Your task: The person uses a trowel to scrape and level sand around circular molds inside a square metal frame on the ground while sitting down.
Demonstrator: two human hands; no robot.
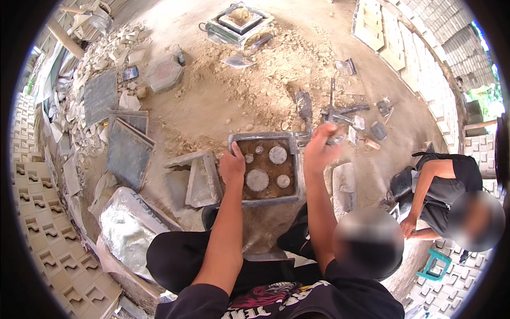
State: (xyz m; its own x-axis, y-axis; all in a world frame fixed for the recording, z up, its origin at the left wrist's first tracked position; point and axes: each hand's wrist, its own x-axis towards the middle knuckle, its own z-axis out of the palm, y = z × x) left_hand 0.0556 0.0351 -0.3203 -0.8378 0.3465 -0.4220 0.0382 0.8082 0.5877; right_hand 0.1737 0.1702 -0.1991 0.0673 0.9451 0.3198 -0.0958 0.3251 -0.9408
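Observation:
A square grey metal mould frame [293,169] lies on the ground in front of my knees. Brown sandy material [265,169] fills it, with several pale round discs of different sizes showing in the surface, such as a large disc [258,180] at lower left. My left hand [232,166] grips the frame's left rim, thumb along the top. Raised just past the frame's upper right corner, my right hand [322,146] is closed and a little blurred. A thin dark rod [332,95] stands out beyond its fingers; whether the hand holds it is unclear.
Hand tools, including a dark flat-bladed tool [304,106], lie beyond the frame. Loose sand [255,90] spreads farther out, with a trowel [240,61] and another square mould [236,24]. At left are dark slabs [129,154] and a white sack [127,228]. Another person [446,186] crouches at right.

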